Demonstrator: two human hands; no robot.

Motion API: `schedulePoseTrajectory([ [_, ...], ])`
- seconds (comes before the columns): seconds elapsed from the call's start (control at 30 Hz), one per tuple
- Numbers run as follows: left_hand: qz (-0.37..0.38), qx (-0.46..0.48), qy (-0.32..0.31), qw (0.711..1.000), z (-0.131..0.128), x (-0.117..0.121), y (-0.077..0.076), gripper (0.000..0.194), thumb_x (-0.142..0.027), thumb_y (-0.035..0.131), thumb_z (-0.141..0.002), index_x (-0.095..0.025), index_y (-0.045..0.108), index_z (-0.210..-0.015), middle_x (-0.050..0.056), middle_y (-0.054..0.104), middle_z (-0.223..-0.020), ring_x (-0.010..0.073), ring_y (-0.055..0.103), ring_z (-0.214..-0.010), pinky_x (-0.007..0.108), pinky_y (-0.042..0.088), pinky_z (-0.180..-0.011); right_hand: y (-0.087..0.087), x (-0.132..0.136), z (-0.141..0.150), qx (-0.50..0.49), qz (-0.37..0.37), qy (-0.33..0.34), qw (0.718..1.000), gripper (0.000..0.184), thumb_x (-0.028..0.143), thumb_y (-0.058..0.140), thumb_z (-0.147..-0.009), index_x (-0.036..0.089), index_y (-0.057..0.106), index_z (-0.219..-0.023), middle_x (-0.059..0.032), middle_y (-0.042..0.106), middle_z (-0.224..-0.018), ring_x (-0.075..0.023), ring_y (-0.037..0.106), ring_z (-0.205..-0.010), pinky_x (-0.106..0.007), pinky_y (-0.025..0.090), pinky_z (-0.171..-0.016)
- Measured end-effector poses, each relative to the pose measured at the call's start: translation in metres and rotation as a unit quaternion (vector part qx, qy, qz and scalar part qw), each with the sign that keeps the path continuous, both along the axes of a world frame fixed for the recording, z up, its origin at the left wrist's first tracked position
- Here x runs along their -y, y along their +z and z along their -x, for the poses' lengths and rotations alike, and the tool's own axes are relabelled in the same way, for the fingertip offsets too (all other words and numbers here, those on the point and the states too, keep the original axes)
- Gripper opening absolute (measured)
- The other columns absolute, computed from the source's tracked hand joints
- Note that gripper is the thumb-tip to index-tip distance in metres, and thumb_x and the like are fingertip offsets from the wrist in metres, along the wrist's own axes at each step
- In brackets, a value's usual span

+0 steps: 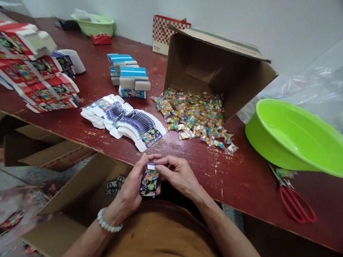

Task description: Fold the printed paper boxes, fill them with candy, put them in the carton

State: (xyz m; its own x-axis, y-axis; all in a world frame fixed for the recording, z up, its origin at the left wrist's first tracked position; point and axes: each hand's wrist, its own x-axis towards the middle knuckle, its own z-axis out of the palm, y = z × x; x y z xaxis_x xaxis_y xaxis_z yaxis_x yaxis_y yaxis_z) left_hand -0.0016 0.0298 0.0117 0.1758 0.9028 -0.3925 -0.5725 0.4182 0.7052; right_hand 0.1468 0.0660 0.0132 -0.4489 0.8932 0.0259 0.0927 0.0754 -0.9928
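Small printed box (150,182) in both hands, held upright close to the person's body at the near edge of the counter (215,170). The step in hand appears to be work on the upper end of the box, where a white flap (151,167) shows; whether it is being opened or closed cannot be told, nor can any contents be seen.

Left hand (131,186): curled around the box from the left side, gripping it along its edges; palm turned inward, wrist angled up from the lower left, bracelet (109,222) on the wrist. Right hand (178,174): thumb and bent forefinger pinching the white flap, other fingers folded behind; forearm slanting in from the lower right.

The next move, as judged here, calls for a steady left grip and light, precise fingertip control at the flap, so that the thin card does not crease.

Beyond the hands: a fanned row of purple flattened boxes (122,119) at the left; a heap of wrapped candies (194,112) spilling from a large carton (244,88) lying on its side.
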Motion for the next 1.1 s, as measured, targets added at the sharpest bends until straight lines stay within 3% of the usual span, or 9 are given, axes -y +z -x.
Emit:
schedulePoseTrajectory([
  [0.1, -0.011, -0.026, 0.012, 1.0, -0.003, 0.001, -0.001, 0.057, -0.059, 0.051, -0.09, -0.015, 0.059, -0.123, 0.004, 0.071, -0.068, 0.0165, 0.063, -0.04, 0.024, 0.049, -0.037, 0.004, -0.002, 0.004, -0.039, 0.062, 0.003, 0.997, 0.013, 0.029, 0.067, -0.084, 0.017, 0.07, -0.083, -0.0028, 0.074, -0.087, -0.0063, 0.056, -0.049, -0.02, 0.047, -0.048],
  [0.2, -0.005, -0.026, -0.006, 1.0, -0.001, 0.0, -0.002, 0.071, -0.068, 0.056, -0.082, -0.012, 0.06, -0.125, 0.003, 0.07, -0.062, 0.018, 0.063, -0.039, 0.024, 0.048, -0.036, 0.007, -0.003, 0.007, -0.048, 0.069, 0.003, 0.996, 0.011, 0.026, 0.064, -0.084, 0.016, 0.069, -0.081, -0.0044, 0.075, -0.097, -0.0038, 0.053, -0.047, -0.018, 0.047, -0.047],
  [0.43, 0.016, -0.065, 0.001, 0.998, 0.004, 0.001, -0.009, 0.056, -0.06, 0.063, -0.081, -0.011, 0.068, -0.108, 0.001, 0.067, -0.053, 0.0141, 0.059, -0.036, 0.021, 0.046, -0.037, 0.0, 0.002, 0.008, 0.032, -0.085, -0.009, 0.996, 0.01, 0.02, 0.06, -0.085, 0.018, 0.069, -0.082, -0.0042, 0.076, -0.094, -0.01, 0.063, -0.064, -0.02, 0.05, -0.057],
  [0.63, 0.001, -0.067, -0.035, 0.997, 0.006, -0.001, -0.012, 0.058, -0.068, 0.058, -0.081, -0.013, 0.07, -0.09, 0.004, 0.07, -0.06, 0.0122, 0.059, -0.037, 0.019, 0.045, -0.036, 0.0, -0.001, 0.011, 0.003, 0.043, -0.007, 0.999, 0.011, 0.025, 0.062, -0.085, 0.016, 0.068, -0.086, -0.0034, 0.073, -0.083, -0.0062, 0.055, -0.048, -0.019, 0.045, -0.047],
  [0.8, 0.012, -0.067, -0.029, 0.997, 0.012, -0.001, -0.014, 0.053, -0.064, 0.058, -0.083, -0.012, 0.07, -0.079, 0.005, 0.068, -0.057, 0.0128, 0.058, -0.036, 0.02, 0.045, -0.036, 0.0, -0.003, 0.011, 0.003, 0.042, 0.002, 0.999, 0.011, 0.027, 0.063, -0.086, 0.016, 0.067, -0.084, -0.0036, 0.073, -0.087, -0.006, 0.055, -0.048, -0.02, 0.045, -0.048],
  [0.93, 0.039, -0.009, 0.005, 0.999, 0.012, -0.002, -0.012, 0.034, -0.041, 0.064, -0.079, -0.013, 0.072, -0.097, 0.004, 0.071, -0.065, 0.0162, 0.061, -0.04, 0.025, 0.049, -0.036, -0.001, 0.005, 0.01, 0.028, -0.038, 0.041, 0.998, 0.013, 0.028, 0.062, -0.09, 0.019, 0.067, -0.083, -0.0045, 0.071, -0.097, -0.0107, 0.063, -0.067, -0.024, 0.051, -0.063],
  [1.03, 0.043, -0.012, 0.024, 0.999, 0.014, -0.002, -0.012, 0.041, -0.032, 0.064, -0.075, -0.011, 0.07, -0.109, 0.006, 0.074, -0.08, 0.0161, 0.062, -0.044, 0.026, 0.049, -0.036, -0.004, 0.008, 0.013, 0.061, -0.102, 0.038, 0.992, 0.009, 0.028, 0.062, -0.091, 0.021, 0.068, -0.089, -0.0042, 0.069, -0.098, -0.0149, 0.065, -0.082, -0.028, 0.052, -0.076],
  [1.1, 0.018, -0.053, 0.027, 0.998, 0.024, 0.003, -0.015, 0.049, -0.036, 0.062, -0.077, -0.012, 0.066, -0.119, 0.005, 0.072, -0.076, 0.0156, 0.06, -0.044, 0.026, 0.048, -0.037, -0.007, 0.002, 0.017, 0.068, -0.109, 0.049, 0.991, 0.011, 0.029, 0.061, -0.091, 0.021, 0.068, -0.086, -0.0031, 0.069, -0.092, -0.0155, 0.064, -0.084, -0.029, 0.051, -0.079],
])
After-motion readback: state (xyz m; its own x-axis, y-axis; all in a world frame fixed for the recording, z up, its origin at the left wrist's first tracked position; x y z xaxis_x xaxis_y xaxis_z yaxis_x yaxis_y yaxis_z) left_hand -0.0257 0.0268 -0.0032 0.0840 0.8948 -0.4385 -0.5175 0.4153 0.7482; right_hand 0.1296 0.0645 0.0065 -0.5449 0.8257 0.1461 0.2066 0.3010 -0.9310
